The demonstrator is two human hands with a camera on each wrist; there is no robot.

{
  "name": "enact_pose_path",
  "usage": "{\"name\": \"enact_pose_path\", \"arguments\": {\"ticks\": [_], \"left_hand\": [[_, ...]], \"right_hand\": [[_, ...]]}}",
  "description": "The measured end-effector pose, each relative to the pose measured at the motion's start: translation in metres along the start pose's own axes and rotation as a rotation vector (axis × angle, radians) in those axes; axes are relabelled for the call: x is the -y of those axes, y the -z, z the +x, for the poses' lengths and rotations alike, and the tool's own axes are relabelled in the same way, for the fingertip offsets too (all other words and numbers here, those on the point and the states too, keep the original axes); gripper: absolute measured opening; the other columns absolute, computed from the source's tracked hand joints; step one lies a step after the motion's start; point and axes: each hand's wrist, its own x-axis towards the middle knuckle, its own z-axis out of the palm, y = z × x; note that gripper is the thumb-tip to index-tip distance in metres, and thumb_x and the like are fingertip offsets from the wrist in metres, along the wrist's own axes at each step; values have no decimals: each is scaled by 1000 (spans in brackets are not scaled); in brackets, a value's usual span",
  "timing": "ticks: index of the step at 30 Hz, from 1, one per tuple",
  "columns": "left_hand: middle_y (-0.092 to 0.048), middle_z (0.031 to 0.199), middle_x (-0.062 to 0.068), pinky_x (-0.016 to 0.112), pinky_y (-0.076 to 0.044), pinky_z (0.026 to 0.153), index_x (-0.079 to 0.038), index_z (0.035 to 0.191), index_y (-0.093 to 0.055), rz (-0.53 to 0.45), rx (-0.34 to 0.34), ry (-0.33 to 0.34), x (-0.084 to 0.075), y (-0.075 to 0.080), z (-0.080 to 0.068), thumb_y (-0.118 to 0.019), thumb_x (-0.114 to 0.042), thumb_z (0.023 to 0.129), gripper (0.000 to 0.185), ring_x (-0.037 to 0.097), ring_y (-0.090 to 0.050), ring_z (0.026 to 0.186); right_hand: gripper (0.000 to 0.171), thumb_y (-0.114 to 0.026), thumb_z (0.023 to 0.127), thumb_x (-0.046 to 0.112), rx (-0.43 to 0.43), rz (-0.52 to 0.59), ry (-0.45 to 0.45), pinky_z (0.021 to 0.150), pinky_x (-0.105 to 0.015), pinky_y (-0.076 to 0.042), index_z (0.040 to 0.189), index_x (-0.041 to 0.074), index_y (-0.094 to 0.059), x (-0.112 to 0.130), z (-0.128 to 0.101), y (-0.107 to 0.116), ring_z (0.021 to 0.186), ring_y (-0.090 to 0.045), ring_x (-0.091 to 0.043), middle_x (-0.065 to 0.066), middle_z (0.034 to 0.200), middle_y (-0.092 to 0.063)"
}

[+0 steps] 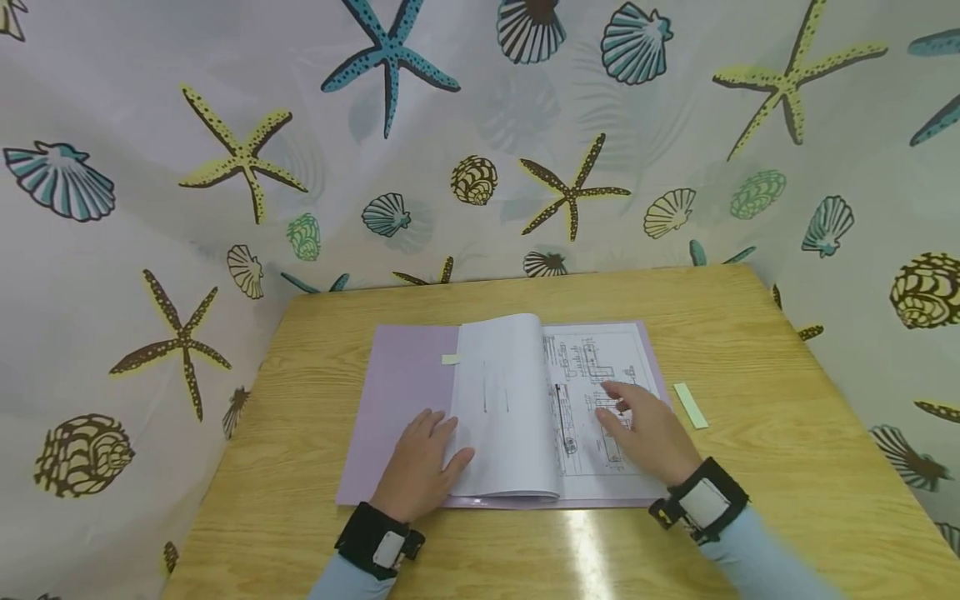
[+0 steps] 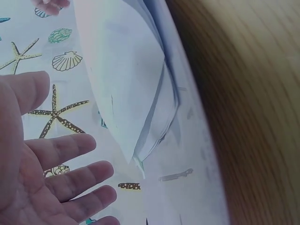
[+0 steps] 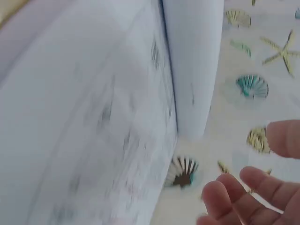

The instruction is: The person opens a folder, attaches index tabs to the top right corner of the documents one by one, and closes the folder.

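Observation:
A lilac folder (image 1: 408,375) lies spread on the table, holding bound white sheets. The turned pages (image 1: 498,400) on its left side bulge up near the spine, blank except for faint lines. A printed technical drawing (image 1: 592,358) fills the right-hand page. My left hand (image 1: 420,467) lies at the lower left of the turned pages, fingers extended, holding nothing. Over the drawing is my right hand (image 1: 648,429), its fingers loosely bent and thumb apart, with nothing between them; contact with the page cannot be told. A small pale sticky tab (image 1: 450,359) sticks out from the turned pages' left edge.
A pale green paper strip (image 1: 691,406) lies on the wooden table (image 1: 780,467), just right of the folder. A curtain (image 1: 465,108) printed with shells and starfish hangs behind the table and along both sides.

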Motion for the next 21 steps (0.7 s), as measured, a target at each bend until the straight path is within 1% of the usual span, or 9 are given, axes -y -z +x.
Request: {"name": "enact_pose_path", "arguments": {"ticks": [2,4,6,10,13,16,18,20,21], "left_hand": [[-52,136,17,49,-29,110,-4,132,-57,-2,-17,-2,-1,3,-1,-55,-48,94,57,35,-39,133],[-52,135,17,49,-30,110,-4,131,-57,-4,-32,-4,-1,5,-1,-56,-47,94,57,35,-40,133],[-53,134,17,50,-31,109,-4,132,-57,-5,-44,-8,-1,6,-1,-56,-46,94,56,35,-40,132],[-54,133,17,50,-33,108,-4,132,-56,-10,-70,-24,-2,8,-2,-56,-45,95,56,35,-42,131],[-55,132,17,51,-34,107,-4,133,-55,-11,-90,-32,-3,8,-2,-57,-44,94,56,35,-42,131],[-54,132,18,51,-36,105,-5,137,-51,-18,-101,-31,-4,9,-2,-58,-44,94,59,35,-43,131],[-52,134,21,52,-37,104,-3,141,-46,-30,-103,-33,-4,8,-2,-58,-44,94,64,36,-42,131],[-50,135,24,52,-38,104,-3,145,-40,-44,-101,-30,-5,8,-2,-58,-44,94,68,37,-42,131],[-49,136,25,52,-38,104,-2,146,-38,-49,-100,-27,-6,8,-2,-58,-44,94,70,36,-42,131]], "right_hand": [[45,-62,94,30,-53,-42,-76,74,-44,-51,130,4,-56,-12,-1,13,95,-60,-29,-15,112,-63],[44,-61,93,29,-88,-69,-149,70,-44,-50,127,1,-56,-24,-2,26,92,-60,-31,-18,108,-63],[45,-61,93,30,-111,-94,-208,67,-44,-50,126,-1,-56,-37,-4,35,90,-60,-34,-20,107,-63],[49,-62,92,30,-127,-152,-276,60,-44,-49,125,-5,-55,-62,-7,46,86,-62,-39,-28,106,-62],[53,-63,91,30,-94,-196,-300,57,-46,-50,124,-11,-53,-76,-8,48,84,-63,-44,-33,105,-62],[60,-64,90,33,-11,-233,-333,63,-51,-51,123,-16,-52,-84,-7,49,90,-61,-50,-38,108,-59],[65,-64,89,36,50,-271,-345,67,-55,-51,122,-18,-51,-88,-8,50,94,-58,-53,-40,111,-56],[69,-65,88,39,95,-305,-349,66,-53,-51,121,-20,-51,-91,-7,50,89,-60,-50,-41,111,-56],[70,-65,87,40,111,-316,-350,63,-50,-51,120,-20,-51,-93,-7,49,84,-60,-46,-40,109,-57]]}}
